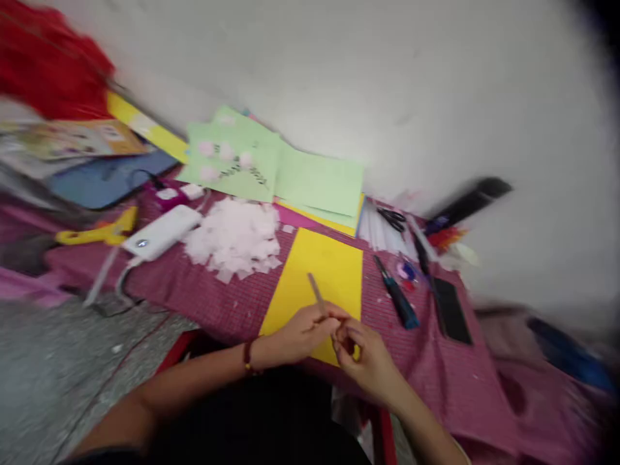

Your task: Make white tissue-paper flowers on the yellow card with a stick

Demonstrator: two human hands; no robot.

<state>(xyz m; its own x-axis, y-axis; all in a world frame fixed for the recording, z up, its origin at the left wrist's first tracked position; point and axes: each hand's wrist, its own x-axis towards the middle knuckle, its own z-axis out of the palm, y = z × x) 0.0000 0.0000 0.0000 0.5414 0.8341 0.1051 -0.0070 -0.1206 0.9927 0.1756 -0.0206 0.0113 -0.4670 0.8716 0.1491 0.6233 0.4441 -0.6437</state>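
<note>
A thin greyish strip [316, 288] sticks up from between the fingers of my left hand [303, 332], which is closed on it. My right hand [368, 358] meets the left at the fingertips, its fingers curled in a pinch near the strip's lower end. What the right fingers hold is too small and blurred to make out. Both hands are over the lower part of a yellow sheet [329, 261] lying on the table. Left of the sheet is a heap of small pale pink paper pieces [232, 236].
Light green sheets [320, 181] lie behind the yellow sheet. On the right are a blue-handled tool [400, 300], black scissors [391, 218] and a dark phone [451, 310]. Leftward lie a white power bank [165, 231] with a cable and a yellow tool [99, 234]. A wall [387, 84] rises behind.
</note>
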